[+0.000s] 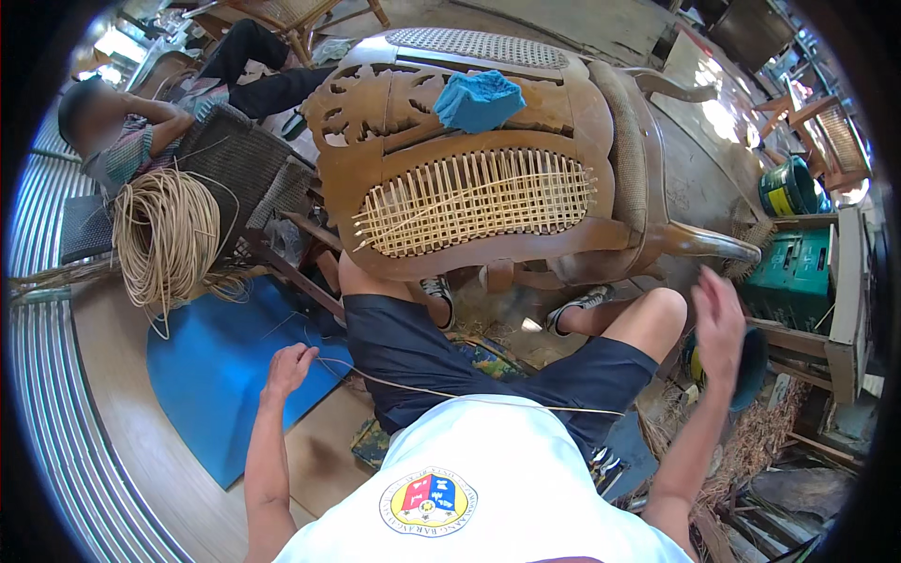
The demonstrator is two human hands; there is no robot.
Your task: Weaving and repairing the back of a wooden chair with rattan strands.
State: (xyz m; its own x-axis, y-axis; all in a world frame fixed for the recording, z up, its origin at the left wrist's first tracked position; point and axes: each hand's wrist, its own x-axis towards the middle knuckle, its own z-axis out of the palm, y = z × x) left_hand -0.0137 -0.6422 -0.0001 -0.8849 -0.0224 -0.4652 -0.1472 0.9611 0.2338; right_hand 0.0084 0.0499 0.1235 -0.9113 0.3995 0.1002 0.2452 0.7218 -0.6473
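Observation:
My left hand (289, 368) is closed in a pinch on a thin cane strand (460, 394), which runs across my lap toward my right thigh. My right hand (718, 324) is raised beyond my right knee, slightly blurred, its fingers stretched out and no strand seen in them. In front of my knees lies a carved brown wooden seat frame (450, 249), tipped over. Its near oval opening holds a partly woven cane panel (479, 202), with upright strands crossed by several lengthwise ones. A crumpled blue cloth (479, 100) rests on the carved wood.
At left, a large coil of cane (167, 235) hangs beside a dark woven chair (230, 155); another person (141, 131) sits behind it. A blue sheet (216, 375) lies on the left. Hand tools (608, 469) are by my right thigh. A green crate (798, 272) and buckets (788, 188) stand right.

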